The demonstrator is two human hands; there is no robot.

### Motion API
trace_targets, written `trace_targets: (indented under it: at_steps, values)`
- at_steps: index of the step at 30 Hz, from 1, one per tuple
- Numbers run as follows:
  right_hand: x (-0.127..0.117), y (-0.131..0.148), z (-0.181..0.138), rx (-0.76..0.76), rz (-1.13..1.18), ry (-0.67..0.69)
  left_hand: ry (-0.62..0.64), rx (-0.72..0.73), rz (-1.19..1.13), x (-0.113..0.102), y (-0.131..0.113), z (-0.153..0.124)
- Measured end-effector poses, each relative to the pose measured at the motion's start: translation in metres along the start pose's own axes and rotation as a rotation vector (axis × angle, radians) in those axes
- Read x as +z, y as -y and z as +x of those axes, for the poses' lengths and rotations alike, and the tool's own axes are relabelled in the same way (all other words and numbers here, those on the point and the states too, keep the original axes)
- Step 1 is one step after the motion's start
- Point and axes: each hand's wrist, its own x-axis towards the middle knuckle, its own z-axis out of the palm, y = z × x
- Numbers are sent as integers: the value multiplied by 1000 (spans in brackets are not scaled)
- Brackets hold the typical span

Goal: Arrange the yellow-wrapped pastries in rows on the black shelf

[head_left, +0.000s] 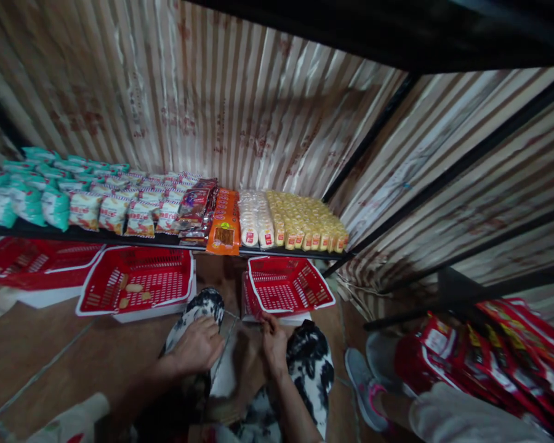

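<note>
My left hand (199,346) is curled closed above my left knee, in patterned black-and-white trousers (308,357). Its fingertips are turned away, so I see nothing in it. With its fingers drawn together, my right hand (274,344) is just inside my right knee. Its fingertips lie at the near rim of a red plastic basket (286,289); whether they touch it or pinch something small, I cannot make out. To the left, a second red basket (166,286) holds a few small, pale packaged pieces (133,287).
A low black shelf (99,237) carries teal snack bags (28,200), white snack bags (113,212), dark red packets (196,206), an orange packet (224,221) and rows of yellow-wrapped packs (311,224). Another person's shoe (364,387) and red packages (484,351) are at right.
</note>
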Motion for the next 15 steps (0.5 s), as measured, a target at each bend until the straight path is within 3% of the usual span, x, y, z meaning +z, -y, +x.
trace_targets:
  at_steps: [3,9,15]
  values:
    - [-2,23,-2,33,57,19,-61,6,-57,-1,-4,-5]
    - [4,54,-15,-10,108,62,-53,-140,-23,-15,-6,-26]
    - [27,71,-33,-15,169,81,-44,-95,79,-36,3,-52]
